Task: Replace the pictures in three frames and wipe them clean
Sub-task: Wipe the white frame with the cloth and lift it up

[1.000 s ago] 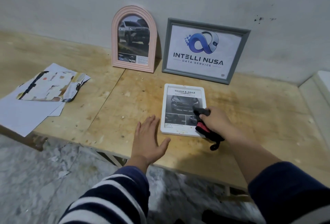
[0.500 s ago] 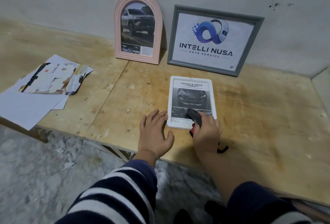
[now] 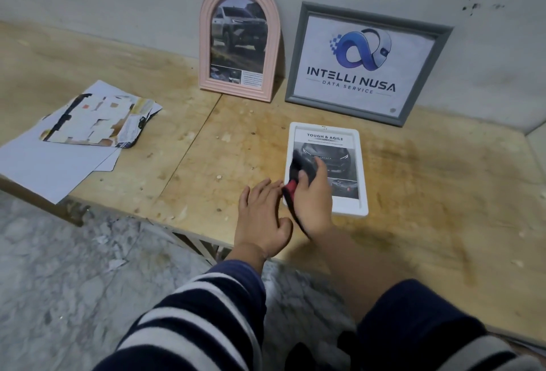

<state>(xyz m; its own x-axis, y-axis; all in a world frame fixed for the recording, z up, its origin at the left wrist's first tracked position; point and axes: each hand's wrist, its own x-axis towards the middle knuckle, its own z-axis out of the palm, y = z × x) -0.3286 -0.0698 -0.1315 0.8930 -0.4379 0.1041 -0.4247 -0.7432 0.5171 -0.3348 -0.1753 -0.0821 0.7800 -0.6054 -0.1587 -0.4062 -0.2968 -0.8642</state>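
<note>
The white frame [image 3: 325,168] lies flat on the wooden table [image 3: 428,193], near its front edge, showing a car picture headed "Tough & Agile". My right hand [image 3: 313,202] is curled around a black-and-red cloth [image 3: 298,172] and presses it on the left half of the glass; half a second ago the cloth sat at the frame's near edge, and a second ago at its right side, so the wiping stroke has travelled across the lower glass and up toward the middle. My left hand [image 3: 263,217] lies flat on the table with fingers spread and straight, holding nothing, its fingertips just at the frame's left edge, closer than a second ago, and I judge it steadies the frame against sliding. At the far side, leaning on the wall, stand the pink arched frame [image 3: 239,39] with a car photo and, to its right, the grey frame [image 3: 369,63] with the Intelli Nusa logo. Far left lies a pile of loose papers [image 3: 74,140]. With all three frames filled, I judge this wipe belongs to the last stretch of the task.
</note>
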